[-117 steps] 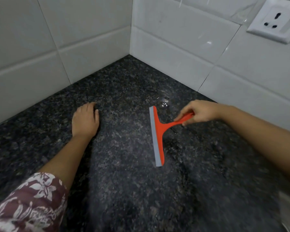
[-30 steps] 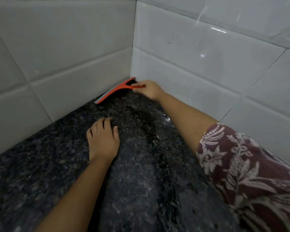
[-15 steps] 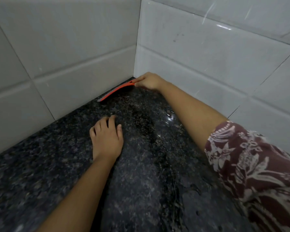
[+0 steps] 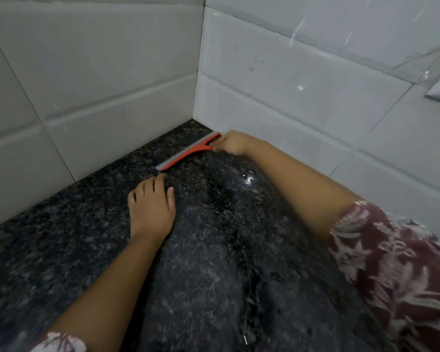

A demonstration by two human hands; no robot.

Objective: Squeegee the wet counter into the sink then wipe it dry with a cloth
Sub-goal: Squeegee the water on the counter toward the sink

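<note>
Right hand (image 4: 233,144): fingers clamped on squeegee (image 4: 188,154) handle, blade down near the wall corner, likely to pull water outward. Left hand (image 4: 151,208): fingers loosely together, flat on wet worktop (image 4: 214,275), bracing.

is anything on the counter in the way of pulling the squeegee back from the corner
Only the left hand, resting flat on the counter just in front of the left end of the squeegee. The right hand holds the handle. No sink is in view, so the rest of the path cannot be judged.
</note>
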